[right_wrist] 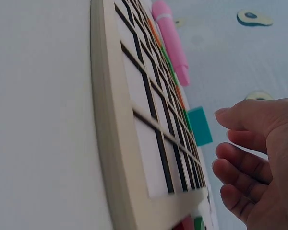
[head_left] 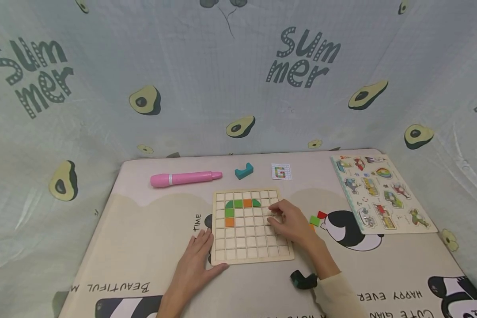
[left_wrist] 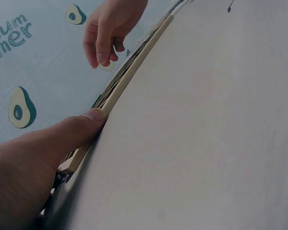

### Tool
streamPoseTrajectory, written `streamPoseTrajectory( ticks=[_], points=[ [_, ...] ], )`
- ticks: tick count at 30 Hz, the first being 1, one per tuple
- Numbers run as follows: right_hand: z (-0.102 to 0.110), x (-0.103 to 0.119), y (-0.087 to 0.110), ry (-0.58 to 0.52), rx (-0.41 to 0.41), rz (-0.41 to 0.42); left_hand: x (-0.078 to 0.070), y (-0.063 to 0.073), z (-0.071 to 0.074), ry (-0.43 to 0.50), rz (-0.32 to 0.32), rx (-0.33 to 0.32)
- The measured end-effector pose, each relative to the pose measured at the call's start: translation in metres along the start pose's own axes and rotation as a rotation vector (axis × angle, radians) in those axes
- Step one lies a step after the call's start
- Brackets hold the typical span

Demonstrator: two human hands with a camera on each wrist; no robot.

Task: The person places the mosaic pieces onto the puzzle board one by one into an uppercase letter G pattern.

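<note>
A square wooden grid board (head_left: 244, 255) lies in front of me. In its upper left cells sit green squares (head_left: 229, 213), orange squares (head_left: 229, 222) and dark green rounded corner tiles (head_left: 256, 202). My left hand (head_left: 194, 265) rests at the board's lower left corner, fingers along the left side and thumb (left_wrist: 79, 127) on the near edge. Over the right part of the grid hovers my right hand (head_left: 293, 223). Its thumb and bent fingers stand apart with nothing visible between them, as the right wrist view also shows.
Loose red, green (head_left: 315, 221) and orange tiles lie right of the board. Behind it are a pink pen-shaped object (head_left: 187, 178), a teal notched block (head_left: 244, 171) and a "G" pattern card (head_left: 281, 172). A picture puzzle (head_left: 385, 194) lies far right; a dark curved object (head_left: 303, 280) sits by my right sleeve.
</note>
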State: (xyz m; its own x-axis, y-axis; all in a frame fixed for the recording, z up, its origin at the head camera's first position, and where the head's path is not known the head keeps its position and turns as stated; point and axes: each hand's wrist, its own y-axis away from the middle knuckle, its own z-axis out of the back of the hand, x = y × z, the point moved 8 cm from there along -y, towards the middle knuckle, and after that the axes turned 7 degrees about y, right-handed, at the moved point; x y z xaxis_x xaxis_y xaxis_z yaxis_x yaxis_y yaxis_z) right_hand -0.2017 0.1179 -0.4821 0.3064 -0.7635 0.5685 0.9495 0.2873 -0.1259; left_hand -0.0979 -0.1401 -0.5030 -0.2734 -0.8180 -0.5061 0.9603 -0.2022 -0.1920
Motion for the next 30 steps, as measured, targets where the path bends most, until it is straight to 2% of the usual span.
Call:
streamPoseTrajectory(
  ticks=[8,10,18,30],
  points=[
    [0.010,-0.026,0.013,0.021,-0.037,-0.030,-0.001,0.002,0.001,-0.013,-0.028,-0.030],
    [0.012,-0.032,0.016,0.028,-0.032,-0.058,-0.001,0.002,0.002,-0.016,-0.030,-0.035],
    [0.018,-0.050,0.026,0.071,-0.020,-0.112,0.002,0.001,-0.001,-0.011,0.017,0.012],
    [0.023,-0.065,0.033,0.138,-0.014,-0.123,0.000,0.001,-0.001,-0.010,0.012,0.009]
  ],
)
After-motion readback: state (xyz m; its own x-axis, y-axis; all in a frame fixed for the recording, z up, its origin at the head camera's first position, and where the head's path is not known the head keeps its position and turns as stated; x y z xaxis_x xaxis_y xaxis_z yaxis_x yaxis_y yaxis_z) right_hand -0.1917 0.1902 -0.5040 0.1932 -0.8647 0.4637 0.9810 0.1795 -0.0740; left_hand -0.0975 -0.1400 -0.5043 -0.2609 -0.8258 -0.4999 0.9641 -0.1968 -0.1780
